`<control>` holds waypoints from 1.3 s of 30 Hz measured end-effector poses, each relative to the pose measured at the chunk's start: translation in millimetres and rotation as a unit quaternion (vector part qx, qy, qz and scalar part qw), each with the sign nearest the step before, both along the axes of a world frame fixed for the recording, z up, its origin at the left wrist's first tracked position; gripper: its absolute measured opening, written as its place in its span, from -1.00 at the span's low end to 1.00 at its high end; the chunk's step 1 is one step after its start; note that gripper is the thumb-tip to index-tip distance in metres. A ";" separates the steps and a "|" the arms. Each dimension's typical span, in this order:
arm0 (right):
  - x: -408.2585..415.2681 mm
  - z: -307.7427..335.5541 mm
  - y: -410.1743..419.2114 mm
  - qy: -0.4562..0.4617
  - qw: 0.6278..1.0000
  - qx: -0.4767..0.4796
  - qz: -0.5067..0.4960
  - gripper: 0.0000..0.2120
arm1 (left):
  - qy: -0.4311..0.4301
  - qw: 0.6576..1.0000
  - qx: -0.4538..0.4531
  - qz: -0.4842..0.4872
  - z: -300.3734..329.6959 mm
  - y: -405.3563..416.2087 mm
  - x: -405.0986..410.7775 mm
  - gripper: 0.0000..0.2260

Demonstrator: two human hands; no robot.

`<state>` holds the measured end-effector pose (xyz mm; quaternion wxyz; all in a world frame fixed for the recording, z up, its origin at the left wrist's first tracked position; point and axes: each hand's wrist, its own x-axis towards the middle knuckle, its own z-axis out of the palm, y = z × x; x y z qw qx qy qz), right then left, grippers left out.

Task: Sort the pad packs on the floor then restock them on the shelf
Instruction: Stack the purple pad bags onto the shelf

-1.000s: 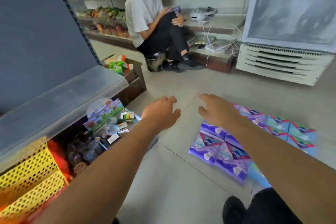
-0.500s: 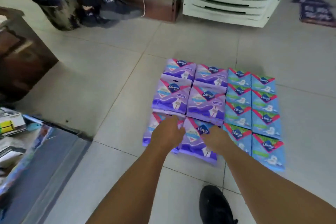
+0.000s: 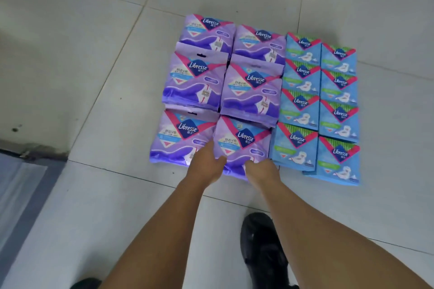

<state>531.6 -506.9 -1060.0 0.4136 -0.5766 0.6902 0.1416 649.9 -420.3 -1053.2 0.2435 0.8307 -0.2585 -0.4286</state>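
Both hands had hold of the nearest purple pack (image 3: 243,145), the front right one of the purple block. The left hand (image 3: 206,166) gripped its near left corner, thumb curled over the top face and the remaining fingers tucked out of sight under the edge; the right hand (image 3: 260,169) held the near right corner, fingers bent around the lower edge, though how far they wrapped beneath could not be told. The pack sat tilted, its left edge overlapping the neighbouring purple pack (image 3: 178,138) just left of the left thumb, and its far edge tucked under the purple pack (image 3: 252,91) beyond the fingertips. Further past the fingers lay three more purple packs (image 3: 197,80), two columns deep in all, each row overlapping the next. Just right of the right hand, touching the held pack's side, began the blue packs (image 3: 296,145), two columns shingled in rows, the outer column (image 3: 338,157) reaching nearest the person. Bare tile floor (image 3: 105,77) lay open to the left of the left hand and along the near edge of the packs toward the wrists. A black shoe (image 3: 263,248) stood below the right forearm, well back from the packs, and a grey shelf base (image 3: 21,185) edged the floor far to the left
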 end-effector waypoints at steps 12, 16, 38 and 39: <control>-7.4 0.2 15.7 -0.061 0.985 0.141 -0.074 -0.74 | 0.029 0.999 0.008 0.039 10.4 11.0 7.5 -0.70; -0.5 19.8 6.8 -0.087 0.993 0.075 0.031 -0.78 | 0.042 0.995 -0.036 0.084 36.6 24.3 23.7 -0.74; 92.4 439.2 207.7 -0.574 0.716 0.028 0.397 -0.76 | -0.197 0.870 -0.310 0.328 486.4 349.3 -11.7 -0.89; 93.5 454.0 231.7 -0.584 0.695 0.035 0.418 -0.77 | -0.216 0.861 -0.310 0.340 501.4 375.0 -24.5 -0.91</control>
